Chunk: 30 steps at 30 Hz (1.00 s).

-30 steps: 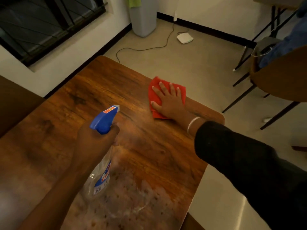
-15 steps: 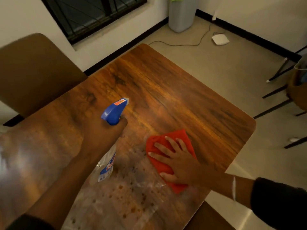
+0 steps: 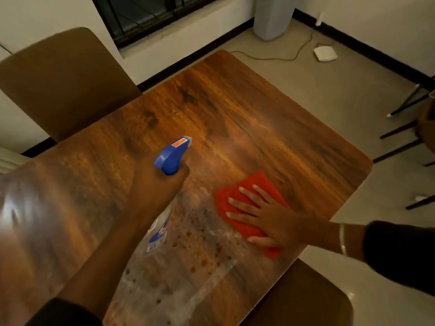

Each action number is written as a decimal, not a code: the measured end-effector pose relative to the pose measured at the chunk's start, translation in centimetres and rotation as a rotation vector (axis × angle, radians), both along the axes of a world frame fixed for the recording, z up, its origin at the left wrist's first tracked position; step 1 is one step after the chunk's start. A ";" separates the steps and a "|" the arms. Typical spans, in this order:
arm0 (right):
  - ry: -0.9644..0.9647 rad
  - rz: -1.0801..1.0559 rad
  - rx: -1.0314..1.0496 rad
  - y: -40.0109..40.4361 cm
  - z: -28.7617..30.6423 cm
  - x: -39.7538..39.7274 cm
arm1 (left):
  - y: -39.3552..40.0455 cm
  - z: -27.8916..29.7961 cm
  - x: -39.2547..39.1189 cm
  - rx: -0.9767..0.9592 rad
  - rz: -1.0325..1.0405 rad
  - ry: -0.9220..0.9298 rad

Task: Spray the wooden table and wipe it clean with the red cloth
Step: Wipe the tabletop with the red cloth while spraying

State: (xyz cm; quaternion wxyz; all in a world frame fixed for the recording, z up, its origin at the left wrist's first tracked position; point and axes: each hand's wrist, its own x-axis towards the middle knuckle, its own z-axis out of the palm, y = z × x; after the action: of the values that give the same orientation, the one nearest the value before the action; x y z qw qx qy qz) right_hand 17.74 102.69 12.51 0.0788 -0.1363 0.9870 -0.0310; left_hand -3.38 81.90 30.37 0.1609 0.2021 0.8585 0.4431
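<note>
While spray droplets and smears cover the near part of the table (image 3: 235, 109), wiping underway only; far half dry-looking, not yet wiped. Left hand (image 3: 160, 187) curled round spray bottle (image 3: 173, 156), held above the tabletop. Right hand (image 3: 266, 220) spread flat, pressing red cloth (image 3: 249, 191) near the right edge. Compared with a second ago: cloth drawn from the far edge toward the wet patch.

flat right hand (image 3: 274, 218) on red cloth (image 3: 249, 196)
</note>
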 end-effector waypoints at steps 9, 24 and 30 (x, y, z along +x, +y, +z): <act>0.013 -0.175 -0.028 -1.6 -1.0 -2.7 | 0.6 -1.6 1.9 0.036 -0.063 -0.056; -0.106 0.091 -0.060 -1.1 -0.3 7.1 | -0.1 -1.4 4.5 -0.032 -0.158 -0.075; -0.051 -0.051 -0.029 -5.7 -0.5 -3.4 | -3.0 -1.1 5.1 -0.021 -0.128 0.010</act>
State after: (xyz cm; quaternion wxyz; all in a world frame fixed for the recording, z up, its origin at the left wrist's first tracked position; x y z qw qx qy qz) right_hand 14.33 96.96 11.99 0.1010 -0.1114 0.9873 -0.0509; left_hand 1.77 78.94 29.25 0.1868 0.2572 0.8492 0.4216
